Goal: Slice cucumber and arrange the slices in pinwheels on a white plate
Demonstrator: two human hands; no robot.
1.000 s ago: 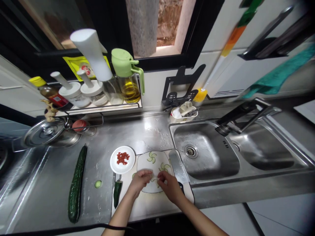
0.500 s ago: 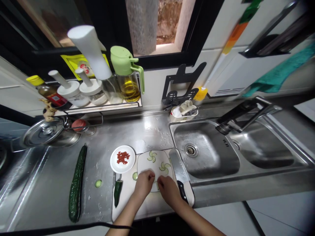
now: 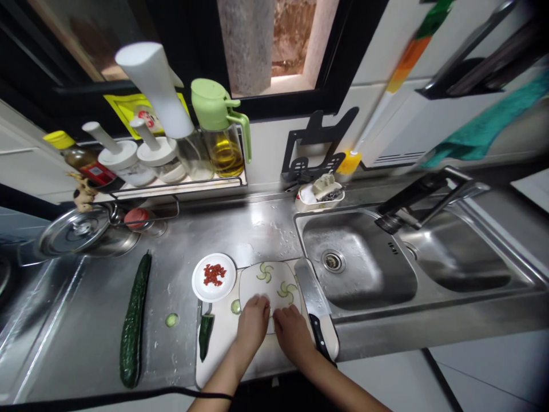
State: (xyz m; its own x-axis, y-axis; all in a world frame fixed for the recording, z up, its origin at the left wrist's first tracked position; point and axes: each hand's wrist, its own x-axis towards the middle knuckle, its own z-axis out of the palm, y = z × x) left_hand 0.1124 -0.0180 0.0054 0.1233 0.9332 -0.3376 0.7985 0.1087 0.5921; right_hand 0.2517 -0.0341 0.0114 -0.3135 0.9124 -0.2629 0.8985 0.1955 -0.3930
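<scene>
My left hand (image 3: 254,317) and my right hand (image 3: 293,330) are side by side over the near part of a white plate (image 3: 253,286). Both have their fingers curled and pressed together, fingertips nearly meeting; anything between them is hidden. Thin cucumber slices form two pinwheels on the plate, one at the top (image 3: 266,273) and one at the right (image 3: 287,292). Beneath the plate lies a cutting board (image 3: 221,357). On its left part rest a cut cucumber piece (image 3: 206,337) and a round cucumber slice (image 3: 235,307); a kitchen knife (image 3: 312,292) lies along its right side.
A small white dish (image 3: 213,293) of chopped red bits overlaps the board's far left corner. Farther left are a whole cucumber (image 3: 135,323) and a cucumber end (image 3: 171,320). The sink (image 3: 360,263) is at the right; a seasoning rack (image 3: 184,187) stands behind.
My hands stay over the plate's near part, with the left fingers shifted slightly up. The pinwheels and the things around the plate stay in place.
</scene>
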